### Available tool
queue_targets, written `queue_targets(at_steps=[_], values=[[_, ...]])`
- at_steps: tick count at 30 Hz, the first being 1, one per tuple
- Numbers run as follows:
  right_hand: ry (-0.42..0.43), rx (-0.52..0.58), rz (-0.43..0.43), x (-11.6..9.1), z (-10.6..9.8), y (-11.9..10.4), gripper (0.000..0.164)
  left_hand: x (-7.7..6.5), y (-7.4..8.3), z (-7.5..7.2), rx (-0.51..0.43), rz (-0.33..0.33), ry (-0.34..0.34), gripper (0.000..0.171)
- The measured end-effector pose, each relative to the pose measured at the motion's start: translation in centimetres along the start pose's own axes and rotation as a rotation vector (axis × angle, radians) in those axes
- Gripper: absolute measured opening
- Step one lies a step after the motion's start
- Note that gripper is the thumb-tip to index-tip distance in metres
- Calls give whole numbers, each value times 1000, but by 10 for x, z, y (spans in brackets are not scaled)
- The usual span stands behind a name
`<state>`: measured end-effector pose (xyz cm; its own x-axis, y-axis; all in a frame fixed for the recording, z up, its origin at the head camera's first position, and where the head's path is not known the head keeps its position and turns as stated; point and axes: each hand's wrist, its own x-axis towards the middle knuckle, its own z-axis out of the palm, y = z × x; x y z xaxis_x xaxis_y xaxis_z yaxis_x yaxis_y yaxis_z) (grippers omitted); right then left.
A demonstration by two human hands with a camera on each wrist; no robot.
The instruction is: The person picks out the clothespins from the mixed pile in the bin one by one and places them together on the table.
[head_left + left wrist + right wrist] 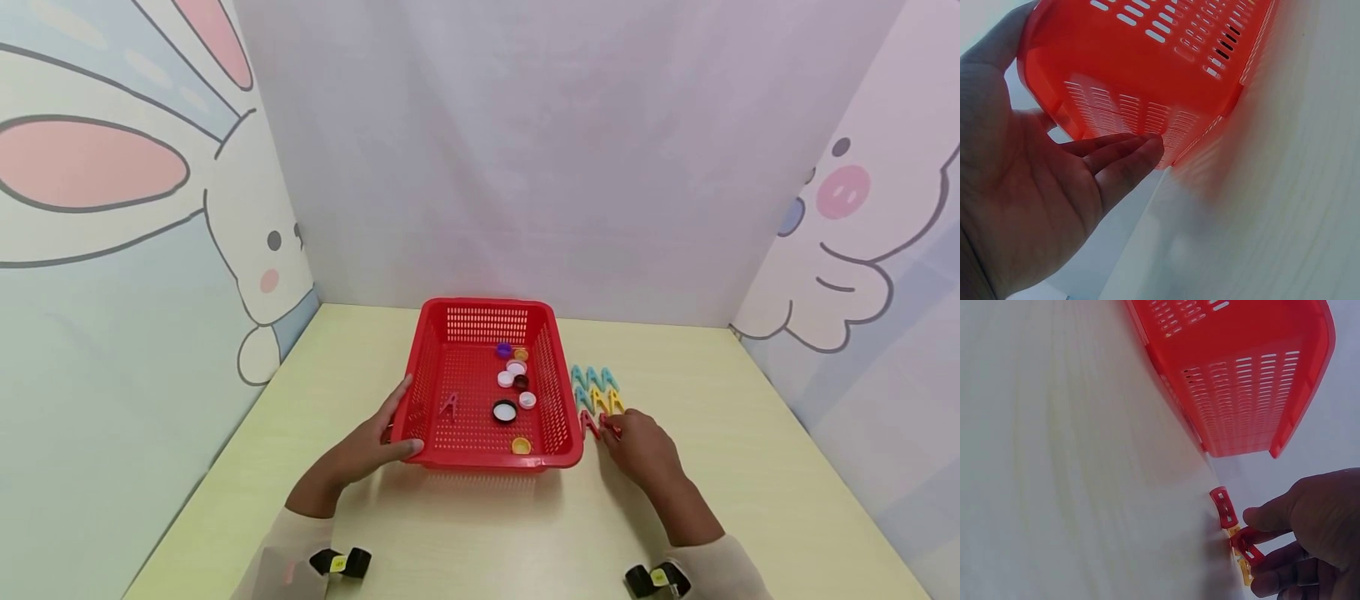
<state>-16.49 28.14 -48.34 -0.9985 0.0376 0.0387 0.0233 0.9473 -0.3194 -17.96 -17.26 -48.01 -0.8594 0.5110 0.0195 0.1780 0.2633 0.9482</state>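
Observation:
My left hand (365, 450) grips the near left corner of the red plastic basket (480, 459), thumb over the rim and fingers along the outer wall. My right hand (643, 446) pinches a red clothespin (1249, 549) between thumb and fingers, just right of the basket. Beside it on the table lies another red clothespin (588, 423). Behind these are yellow clothespins (616, 401) and blue ones (591, 377), set out in rows. Inside the basket are a pink-red clothespin (449, 406) and several bottle caps, among them a black-rimmed cap (505, 411).
Other caps in the basket include a purple cap (504, 350) at the back and a yellow cap (521, 446) near the front. The pale wooden table (480, 542) meets a white back wall (495, 167). Side panels with cartoon animals (255, 242) flank it.

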Motion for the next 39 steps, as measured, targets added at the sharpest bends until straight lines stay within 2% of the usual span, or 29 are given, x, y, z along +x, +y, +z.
queue_targets(at_steps=[25, 34, 39], values=[[-89, 10, 41, 0, -1, -1, 30, -1, -3, 0, -16, 4, -7, 118], [-94, 15, 49, -2, -3, -2, 30, -2, -3, -2, 19, 8, -6, 120], [-67, 1, 54, -4, -8, -3, 33, -1, -4, -2, 18, 17, -11, 120]])
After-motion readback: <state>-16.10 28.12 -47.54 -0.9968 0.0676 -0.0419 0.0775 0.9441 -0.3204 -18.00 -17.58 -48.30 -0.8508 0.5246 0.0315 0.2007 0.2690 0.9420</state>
